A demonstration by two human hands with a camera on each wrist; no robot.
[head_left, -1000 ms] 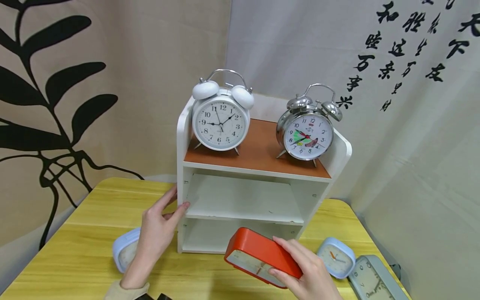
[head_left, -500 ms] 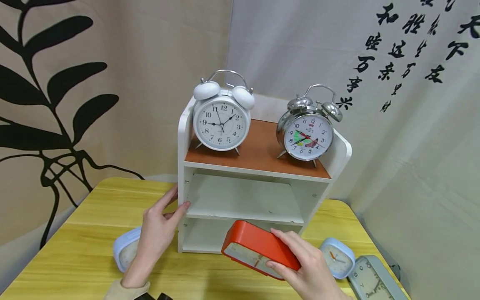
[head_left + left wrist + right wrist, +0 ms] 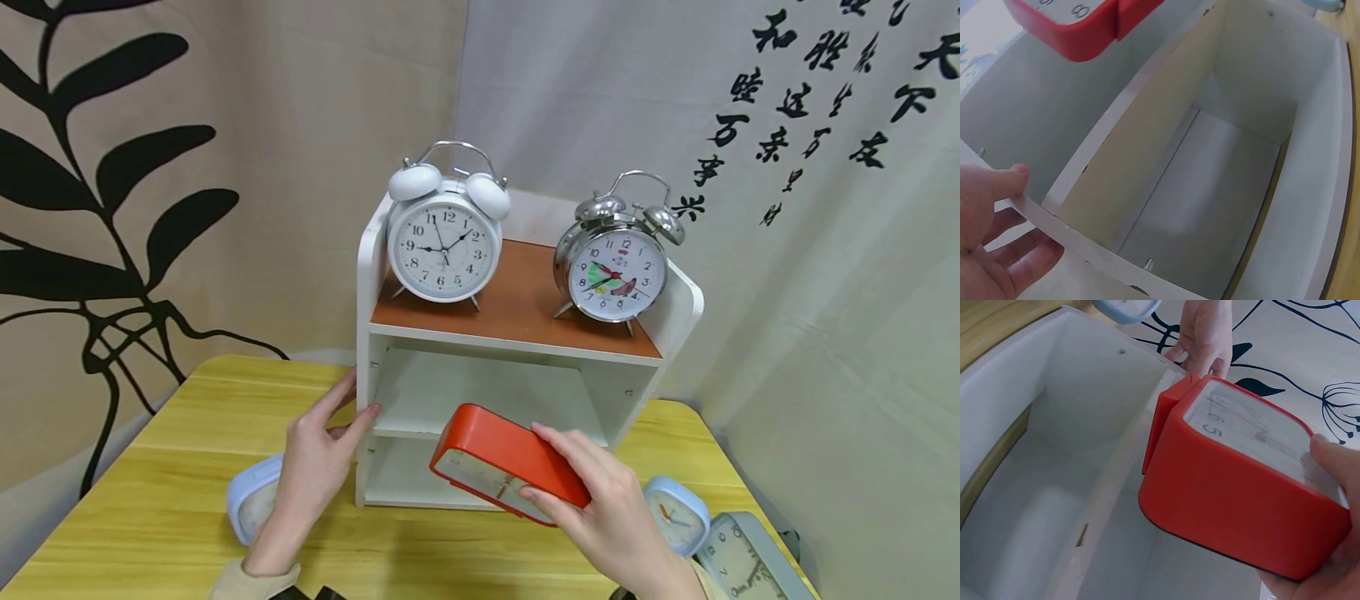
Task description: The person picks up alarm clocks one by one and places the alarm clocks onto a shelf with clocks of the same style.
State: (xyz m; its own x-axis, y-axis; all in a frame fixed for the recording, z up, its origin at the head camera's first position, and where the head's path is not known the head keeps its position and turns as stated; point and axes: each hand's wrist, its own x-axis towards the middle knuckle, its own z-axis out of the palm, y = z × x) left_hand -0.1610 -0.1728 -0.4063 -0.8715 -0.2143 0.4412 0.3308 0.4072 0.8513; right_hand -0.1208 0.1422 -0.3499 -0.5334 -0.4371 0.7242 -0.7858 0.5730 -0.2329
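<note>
My right hand [image 3: 600, 500] grips a red rectangular alarm clock [image 3: 510, 458], thumb on its face and fingers over its top. The clock is tilted, face downward, in front of the white shelf unit's [image 3: 491, 435] middle and lower compartments. My left hand [image 3: 318, 467] holds the shelf unit's left side panel, its thumb at the front edge and its fingers along the outside. In the left wrist view the red clock [image 3: 1079, 37] shows at the top, above the hand [image 3: 991, 231]. The right wrist view shows the clock [image 3: 1241, 494] close to a shelf edge.
On the brown top shelf [image 3: 517, 283] stand a white twin-bell clock [image 3: 442, 250] and a silver twin-bell clock [image 3: 615, 271]. A light-blue clock [image 3: 247, 500] lies behind my left forearm. Another blue clock [image 3: 677, 512] and a grey-green clock [image 3: 750, 558] are on the wooden table [image 3: 150, 517] at right.
My right hand has raised the red alarm clock and shifted it slightly left, from before the lower compartment up to the middle one. The left hand keeps its place on the side panel.
</note>
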